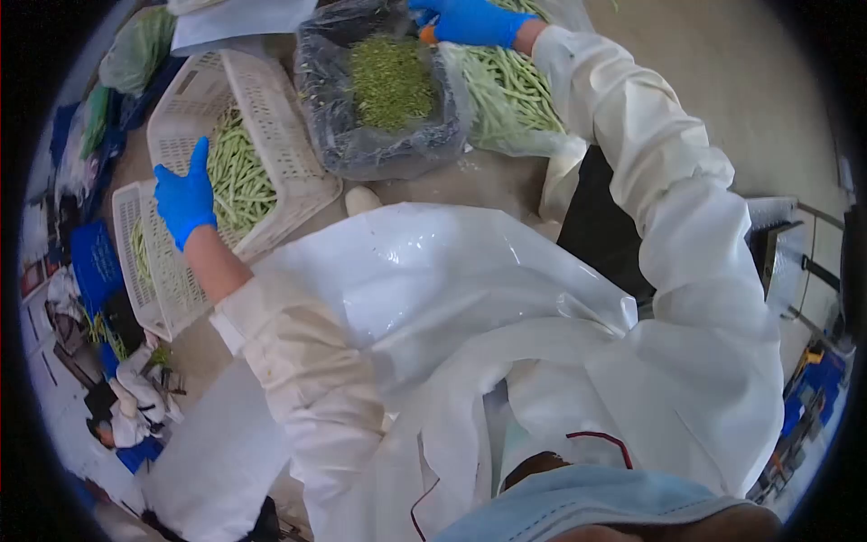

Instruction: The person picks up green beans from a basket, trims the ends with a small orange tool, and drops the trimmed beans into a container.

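My left hand (186,194), in a blue glove, is open above the near side of a white perforated crate (280,126). Its thumb stands apart from the fingers, and I see nothing in it. Green beans (242,176) fill part of that crate. Blue-gloved too, my right hand (474,20) reaches to the top edge of the view. Its fingers are closed around a small orange object (427,34), mostly hidden, whose kind I cannot make out. Below that hand lies a clear plastic bag of green beans (510,86). Between my hands, a plastic-lined bin (330,135) holds small green trimmings (390,81).
Another white crate (163,298) with some beans stands at the left. A white apron (424,262) covers my lap. Farther left, another person (135,397) in white sits low among blue items. A metal frame (781,253) stands at the right.
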A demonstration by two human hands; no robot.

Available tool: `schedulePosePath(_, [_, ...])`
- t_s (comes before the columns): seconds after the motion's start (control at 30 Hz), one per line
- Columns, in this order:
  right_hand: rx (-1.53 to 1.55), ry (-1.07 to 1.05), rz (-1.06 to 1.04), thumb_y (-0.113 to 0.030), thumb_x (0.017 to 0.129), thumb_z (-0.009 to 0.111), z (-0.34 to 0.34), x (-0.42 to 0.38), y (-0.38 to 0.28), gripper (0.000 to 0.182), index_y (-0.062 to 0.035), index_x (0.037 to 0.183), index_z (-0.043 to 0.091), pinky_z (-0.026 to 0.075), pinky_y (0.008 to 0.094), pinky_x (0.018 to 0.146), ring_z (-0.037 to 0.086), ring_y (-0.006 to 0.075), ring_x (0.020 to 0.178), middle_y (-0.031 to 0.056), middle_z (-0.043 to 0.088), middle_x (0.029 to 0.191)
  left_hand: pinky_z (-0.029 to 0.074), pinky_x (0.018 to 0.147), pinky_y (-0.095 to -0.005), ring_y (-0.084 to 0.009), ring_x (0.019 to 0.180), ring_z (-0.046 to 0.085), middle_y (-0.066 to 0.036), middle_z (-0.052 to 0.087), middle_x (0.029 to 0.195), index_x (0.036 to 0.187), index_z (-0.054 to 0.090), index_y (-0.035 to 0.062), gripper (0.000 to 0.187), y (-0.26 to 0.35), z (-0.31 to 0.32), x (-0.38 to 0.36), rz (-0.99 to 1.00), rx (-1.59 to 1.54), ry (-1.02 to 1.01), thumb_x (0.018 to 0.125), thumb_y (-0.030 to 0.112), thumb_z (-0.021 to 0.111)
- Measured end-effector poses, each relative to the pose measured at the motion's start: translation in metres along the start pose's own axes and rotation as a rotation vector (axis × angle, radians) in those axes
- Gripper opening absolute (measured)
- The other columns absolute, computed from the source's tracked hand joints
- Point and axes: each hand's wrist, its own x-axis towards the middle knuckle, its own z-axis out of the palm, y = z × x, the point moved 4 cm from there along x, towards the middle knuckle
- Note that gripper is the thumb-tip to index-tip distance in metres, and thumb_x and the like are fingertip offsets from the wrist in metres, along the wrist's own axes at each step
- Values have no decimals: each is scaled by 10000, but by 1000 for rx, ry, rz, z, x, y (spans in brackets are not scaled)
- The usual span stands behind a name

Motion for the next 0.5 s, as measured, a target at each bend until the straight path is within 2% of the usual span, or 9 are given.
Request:
schedulePosePath(0.03, [-61, -30, -23, -169, 683, 586, 7, -1, 17, 637, -55, 1278, 389, 478, 379, 724, 609, 335, 747, 182, 630, 936, 426, 845, -417, -367, 993, 555, -254, 577, 1055, 1065, 569, -47, 659, 8, -3, -6, 22, -66, -24, 714, 505, 643])
schedulePosePath(0.1, [-133, -112, 99, -196, 689, 569, 19, -7, 91, 404, -98, 1049, 415, 476, 405, 673, 602, 327, 713, 187, 617, 861, 415, 865, -406, -356, 1022, 545, -250, 570, 1077, 1107, 553, -38, 633, 18, 1, -13, 112, -177, -15, 737, 468, 639])
schedulePosePath(0.13, [-291, -117, 50, -184, 674, 556, 40, -13, 139, 173, -35, 705, 635, 466, 435, 604, 579, 348, 631, 176, 615, 727, 409, 874, -401, -350, 1036, 540, -248, 567, 1089, 1128, 545, -34, 621, 23, 3, -17, 152, -233, -9, 749, 450, 636])
schedulePosePath(0.2, [-493, -270, 139, -230, 670, 548, 49, -61, 176, 220, -38, 698, 651, 481, 435, 638, 593, 360, 657, 189, 623, 735, 409, 876, -387, -336, 1040, 542, -234, 566, 1101, 1152, 534, -24, 569, 30, 6, -24, 220, -227, -52, 772, 388, 635])
schedulePosePath(0.27, [-570, -644, 330, -260, 660, 589, 78, -107, 224, 291, -62, 860, 663, 484, 430, 744, 605, 350, 860, 190, 618, 975, 400, 891, -365, -303, 1060, 535, -214, 561, 1127, 1166, 529, -18, 525, 42, 4, -30, 237, -241, -127, 787, 329, 638])
schedulePosePath(0.33, [-429, -551, 713, -288, 679, 610, 120, -159, 287, 515, -59, 1135, 539, 455, 411, 850, 571, 334, 982, 187, 588, 1068, 382, 918, -336, -252, 1097, 520, -185, 551, 1167, 1171, 531, -14, 487, 50, 9, -37, 199, -267, -242, 795, 274, 645])
schedulePosePath(0.37, [-420, -599, 819, -297, 681, 617, 129, -178, 278, 585, -59, 1199, 488, 443, 403, 879, 564, 330, 1004, 195, 587, 1065, 384, 916, -332, -246, 1093, 523, -181, 554, 1163, 1170, 534, -11, 479, 52, 13, -40, 206, -263, -278, 794, 262, 649])
schedulePosePath(0.47, [-313, -239, 1071, -301, 661, 656, 131, -196, 257, 708, -89, 1287, 400, 413, 398, 923, 532, 330, 1063, 209, 543, 1147, 384, 922, -327, -222, 1087, 527, -170, 570, 1139, 1166, 548, 13, 461, 57, 24, -45, 239, -215, -378, 784, 239, 672])
schedulePosePath(0.5, [-390, -300, 1100, -351, 667, 687, 139, -195, 259, 903, -136, 1395, 196, 400, 410, 941, 428, 377, 1175, 155, 297, 1395, 384, 922, -327, -222, 1087, 527, -170, 570, 1139, 1166, 548, 13, 461, 61, 31, -41, 242, -208, -384, 784, 239, 672])
